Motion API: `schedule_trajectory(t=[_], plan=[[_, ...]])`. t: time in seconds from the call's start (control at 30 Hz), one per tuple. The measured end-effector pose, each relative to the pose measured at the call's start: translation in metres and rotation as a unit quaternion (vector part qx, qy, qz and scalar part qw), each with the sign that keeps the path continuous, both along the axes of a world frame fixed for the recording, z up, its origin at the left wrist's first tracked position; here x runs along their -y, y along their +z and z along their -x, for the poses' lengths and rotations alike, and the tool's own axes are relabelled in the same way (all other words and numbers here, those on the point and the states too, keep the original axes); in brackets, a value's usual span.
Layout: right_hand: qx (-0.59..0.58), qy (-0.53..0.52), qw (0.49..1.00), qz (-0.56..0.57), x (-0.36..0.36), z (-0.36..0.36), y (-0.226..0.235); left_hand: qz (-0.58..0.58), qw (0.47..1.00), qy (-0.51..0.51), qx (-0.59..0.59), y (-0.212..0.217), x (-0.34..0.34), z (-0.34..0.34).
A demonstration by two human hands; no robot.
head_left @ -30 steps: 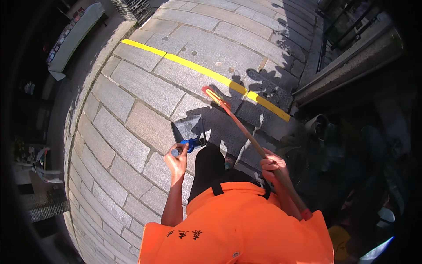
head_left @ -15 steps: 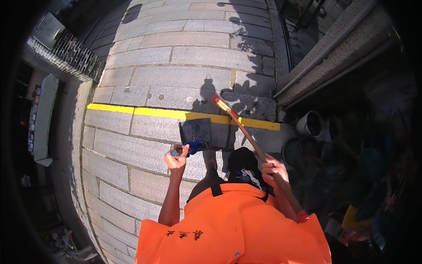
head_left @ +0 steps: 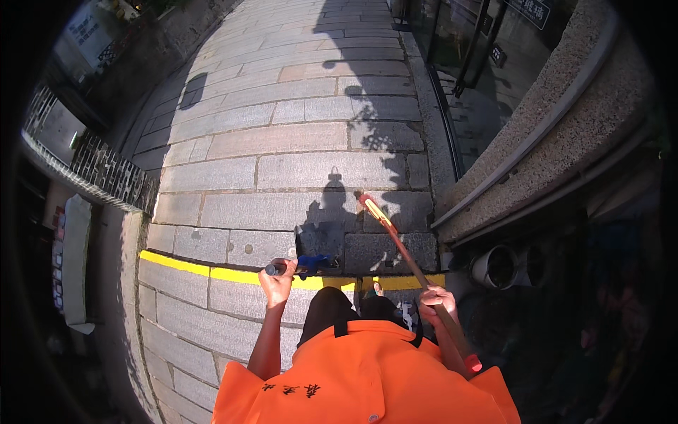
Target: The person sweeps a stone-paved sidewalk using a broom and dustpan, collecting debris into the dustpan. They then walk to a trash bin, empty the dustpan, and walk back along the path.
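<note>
My left hand (head_left: 277, 281) is closed around the upright handle of a dark dustpan (head_left: 319, 240), its grey end showing above my fist. A blue piece (head_left: 314, 264) sits where the handle meets the pan. The pan is just beyond a yellow line, partly lost in my shadow. My right hand (head_left: 437, 305) grips the wooden stick of a broom (head_left: 402, 249), which slants forward and left. Its reddish and yellow head end lies to the right of the pan; whether it touches the paving cannot be made out.
Grey stone paving (head_left: 233, 173) stretches ahead, with a low step edge along the yellow line (head_left: 176, 262). A stone wall base (head_left: 522, 134) and glass doors run along the right. Plant pots (head_left: 494, 267) stand near right. A brick-patterned wall (head_left: 106, 166) and a pale covered table (head_left: 76, 261) are left.
I have stepped forward, so the yellow line now passes close to my legs. The dustpan has moved past it onto the farther paving. The broom has come forward with me, still gripped.
</note>
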State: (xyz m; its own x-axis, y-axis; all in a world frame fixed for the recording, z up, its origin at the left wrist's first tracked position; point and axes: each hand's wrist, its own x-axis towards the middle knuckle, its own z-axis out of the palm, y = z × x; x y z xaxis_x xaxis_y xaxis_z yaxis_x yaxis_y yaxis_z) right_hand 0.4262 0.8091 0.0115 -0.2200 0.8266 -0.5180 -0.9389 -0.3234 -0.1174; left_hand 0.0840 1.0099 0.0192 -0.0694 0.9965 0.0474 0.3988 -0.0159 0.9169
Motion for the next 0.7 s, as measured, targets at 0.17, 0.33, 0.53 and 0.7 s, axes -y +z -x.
schedule_trajectory(t=[0.17, 0.33, 0.53, 0.7], plan=[[0.205, -0.041, 0.978, 0.028, -0.078, -0.035, 0.022, 0.008, 1.0, 0.01, 0.003, 0.004, -0.072, -0.051], [-0.102, 0.005, 0.994, -0.049, -0.148, -0.088, -0.012, 0.006, 0.999, -0.013, 0.031, -0.005, -0.155, -0.097], [-0.155, -0.043, 0.986, -0.029, -0.276, -0.139, -0.049, 0.002, 0.999, -0.022, 0.028, -0.057, -0.282, -0.143], [-0.148, 0.035, 0.986, -0.071, -0.392, -0.187, -0.1, 0.008, 1.0, 0.017, -0.016, -0.095, -0.392, -0.177]])
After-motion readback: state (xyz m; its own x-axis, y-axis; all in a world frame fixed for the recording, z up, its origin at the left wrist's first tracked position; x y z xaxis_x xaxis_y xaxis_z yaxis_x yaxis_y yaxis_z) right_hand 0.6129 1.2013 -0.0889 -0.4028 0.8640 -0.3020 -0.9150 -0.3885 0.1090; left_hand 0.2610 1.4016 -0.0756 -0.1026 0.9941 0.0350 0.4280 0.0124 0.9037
